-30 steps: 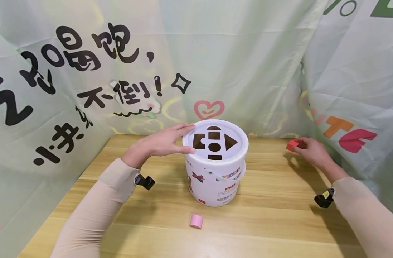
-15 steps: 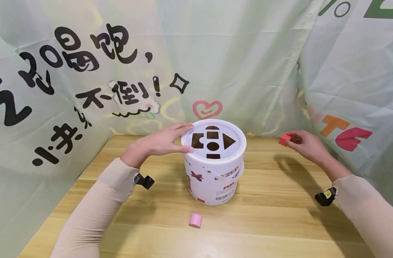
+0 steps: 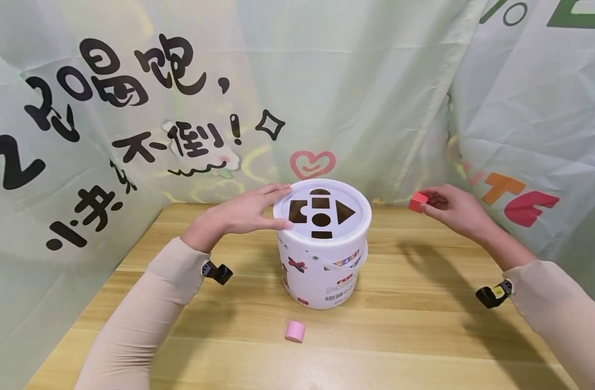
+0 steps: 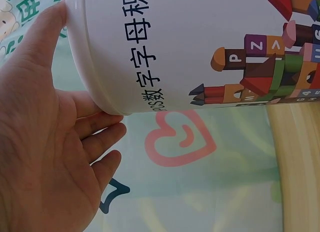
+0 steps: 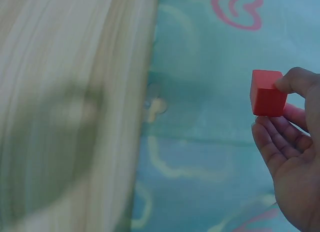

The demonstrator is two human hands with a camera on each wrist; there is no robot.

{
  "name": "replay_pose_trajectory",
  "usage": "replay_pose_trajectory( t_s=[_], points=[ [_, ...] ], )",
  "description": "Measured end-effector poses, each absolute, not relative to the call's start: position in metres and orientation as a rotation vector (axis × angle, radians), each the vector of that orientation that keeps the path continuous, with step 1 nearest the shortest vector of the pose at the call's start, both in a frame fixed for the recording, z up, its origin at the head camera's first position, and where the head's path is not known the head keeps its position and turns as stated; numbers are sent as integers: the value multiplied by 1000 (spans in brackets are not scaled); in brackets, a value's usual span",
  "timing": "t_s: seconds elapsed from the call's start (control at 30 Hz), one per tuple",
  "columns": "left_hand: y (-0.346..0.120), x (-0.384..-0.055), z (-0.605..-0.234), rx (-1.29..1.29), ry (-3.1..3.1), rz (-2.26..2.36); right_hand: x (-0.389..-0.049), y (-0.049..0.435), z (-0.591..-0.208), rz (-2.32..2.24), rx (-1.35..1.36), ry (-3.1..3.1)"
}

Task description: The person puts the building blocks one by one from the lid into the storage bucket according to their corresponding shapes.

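Observation:
A white bucket with printed pictures stands upright on the wooden table, its lid cut with square, round, triangular and other holes. My left hand rests on the left side of the lid's rim, thumb and fingers spread along it; the left wrist view has the fingers relaxed against the rim. Off to the bucket's right, my right hand pinches a red block between thumb and fingers, held in the air above the table. A pink half-round block lies in front of the bucket.
Printed cloth hangs behind the table and along both sides. The bucket's white handle hangs down at its right. Small black cameras are strapped to both wrists.
My right hand has lifted the red block from the table and carried it up and left toward the bucket. My left hand stays on the rim; the pink block lies still.

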State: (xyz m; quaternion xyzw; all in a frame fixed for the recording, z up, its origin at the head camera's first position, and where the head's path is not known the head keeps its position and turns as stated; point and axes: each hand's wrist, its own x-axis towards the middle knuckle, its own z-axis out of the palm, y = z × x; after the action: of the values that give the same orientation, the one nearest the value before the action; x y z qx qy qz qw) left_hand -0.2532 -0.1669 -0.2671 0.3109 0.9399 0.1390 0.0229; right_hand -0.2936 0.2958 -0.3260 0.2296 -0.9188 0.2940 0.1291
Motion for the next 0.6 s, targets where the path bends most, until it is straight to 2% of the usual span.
replay_pose_trajectory(
  t_s=[0.17,0.6],
  points=[
    [-167,-252,-266,966,2907,436,-284,279,-312,871,656,-2678],
    [-167,-251,-266,965,2917,436,-264,240,-282,868,834,-2538]
  ],
)
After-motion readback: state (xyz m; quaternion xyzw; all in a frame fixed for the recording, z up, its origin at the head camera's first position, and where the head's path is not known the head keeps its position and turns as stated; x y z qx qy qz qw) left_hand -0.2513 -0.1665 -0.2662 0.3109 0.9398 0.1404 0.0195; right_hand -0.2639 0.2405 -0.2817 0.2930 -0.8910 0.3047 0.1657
